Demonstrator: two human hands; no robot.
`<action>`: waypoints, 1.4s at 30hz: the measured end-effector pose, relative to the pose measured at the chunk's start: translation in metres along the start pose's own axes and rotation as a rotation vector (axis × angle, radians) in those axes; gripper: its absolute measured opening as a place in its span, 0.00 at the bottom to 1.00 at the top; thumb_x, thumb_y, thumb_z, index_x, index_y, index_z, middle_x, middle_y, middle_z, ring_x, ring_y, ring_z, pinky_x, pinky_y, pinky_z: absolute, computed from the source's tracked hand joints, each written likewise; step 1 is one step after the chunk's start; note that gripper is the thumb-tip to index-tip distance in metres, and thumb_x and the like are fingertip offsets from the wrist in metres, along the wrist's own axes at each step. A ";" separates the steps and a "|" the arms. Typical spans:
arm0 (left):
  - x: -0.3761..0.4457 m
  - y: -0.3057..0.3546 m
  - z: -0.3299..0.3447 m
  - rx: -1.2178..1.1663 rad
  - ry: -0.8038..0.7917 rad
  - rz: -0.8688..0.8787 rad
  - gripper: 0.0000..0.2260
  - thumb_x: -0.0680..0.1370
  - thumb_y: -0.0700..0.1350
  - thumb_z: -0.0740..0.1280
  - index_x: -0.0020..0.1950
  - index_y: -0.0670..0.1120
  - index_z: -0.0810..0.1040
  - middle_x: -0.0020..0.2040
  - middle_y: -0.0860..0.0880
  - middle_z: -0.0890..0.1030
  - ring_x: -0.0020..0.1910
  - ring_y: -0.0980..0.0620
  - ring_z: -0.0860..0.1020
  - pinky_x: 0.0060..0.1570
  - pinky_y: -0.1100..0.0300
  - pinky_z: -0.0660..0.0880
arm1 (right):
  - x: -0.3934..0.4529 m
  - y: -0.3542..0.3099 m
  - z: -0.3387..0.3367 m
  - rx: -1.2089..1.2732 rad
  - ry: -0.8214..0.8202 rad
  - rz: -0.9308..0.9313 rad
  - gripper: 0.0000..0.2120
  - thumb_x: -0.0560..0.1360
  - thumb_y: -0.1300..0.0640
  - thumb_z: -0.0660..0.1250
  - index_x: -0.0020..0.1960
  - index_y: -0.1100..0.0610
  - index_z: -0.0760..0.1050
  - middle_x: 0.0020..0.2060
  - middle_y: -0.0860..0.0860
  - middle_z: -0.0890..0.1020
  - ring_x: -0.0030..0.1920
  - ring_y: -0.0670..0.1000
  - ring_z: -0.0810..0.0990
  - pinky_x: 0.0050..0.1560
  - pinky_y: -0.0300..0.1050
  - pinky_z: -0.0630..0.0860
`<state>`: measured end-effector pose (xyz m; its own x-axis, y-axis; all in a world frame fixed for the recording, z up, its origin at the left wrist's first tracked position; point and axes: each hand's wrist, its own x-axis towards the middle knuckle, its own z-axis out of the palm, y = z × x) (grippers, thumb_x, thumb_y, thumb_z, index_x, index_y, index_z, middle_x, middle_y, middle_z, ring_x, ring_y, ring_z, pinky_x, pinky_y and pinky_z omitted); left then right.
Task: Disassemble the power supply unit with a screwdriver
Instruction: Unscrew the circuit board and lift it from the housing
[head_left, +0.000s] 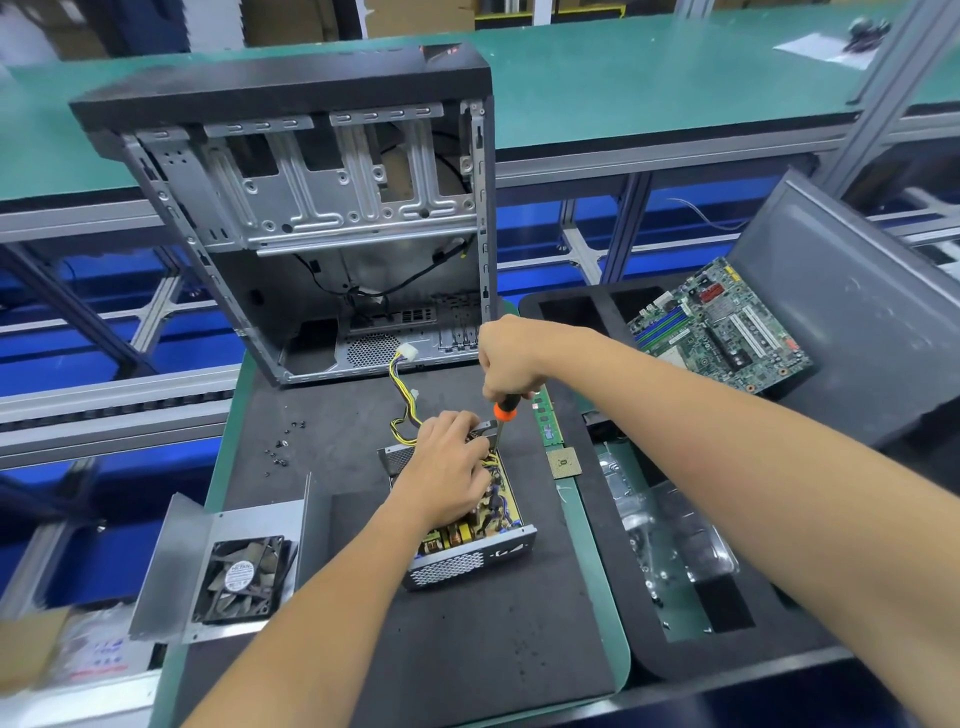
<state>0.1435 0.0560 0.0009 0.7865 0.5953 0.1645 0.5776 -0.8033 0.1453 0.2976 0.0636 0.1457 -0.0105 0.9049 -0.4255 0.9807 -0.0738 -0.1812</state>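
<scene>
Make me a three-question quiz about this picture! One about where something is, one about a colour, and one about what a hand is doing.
1. Where does the fan lie?
A. left of the power supply unit
B. inside the computer case
C. on the motherboard

2. What colour is the screwdriver collar?
A. blue
B. orange
C. green

3. What is the left hand doing?
A. resting on the open unit
B. holding the fan
C. hanging free

Answers: 1 A, the fan sits in the removed metal cover at the left. 2 B, an orange band shows below the right hand. 3 A, its fingers lie on the parts inside.
</scene>
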 end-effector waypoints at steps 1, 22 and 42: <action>0.000 0.000 0.000 -0.004 -0.004 -0.001 0.13 0.70 0.47 0.55 0.38 0.42 0.77 0.51 0.44 0.76 0.49 0.42 0.72 0.51 0.53 0.60 | 0.000 0.000 0.001 -0.002 -0.008 0.002 0.08 0.71 0.60 0.66 0.35 0.63 0.76 0.32 0.61 0.83 0.29 0.55 0.78 0.34 0.44 0.76; 0.000 0.001 0.001 -0.017 0.015 -0.008 0.13 0.69 0.46 0.55 0.37 0.42 0.77 0.50 0.43 0.76 0.48 0.42 0.72 0.50 0.52 0.62 | -0.004 -0.001 0.000 -0.031 0.002 -0.002 0.07 0.70 0.60 0.65 0.35 0.63 0.76 0.33 0.61 0.84 0.29 0.53 0.77 0.33 0.42 0.75; -0.001 0.003 -0.002 -0.013 -0.001 -0.014 0.14 0.70 0.47 0.54 0.38 0.42 0.76 0.52 0.43 0.76 0.51 0.41 0.72 0.52 0.52 0.61 | -0.002 -0.014 0.001 -0.293 -0.017 -0.202 0.09 0.67 0.63 0.72 0.46 0.65 0.81 0.45 0.60 0.84 0.47 0.58 0.82 0.38 0.48 0.79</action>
<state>0.1444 0.0527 0.0029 0.7788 0.6062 0.1612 0.5853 -0.7948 0.1606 0.2838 0.0630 0.1484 -0.2111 0.8816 -0.4221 0.9728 0.2318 -0.0023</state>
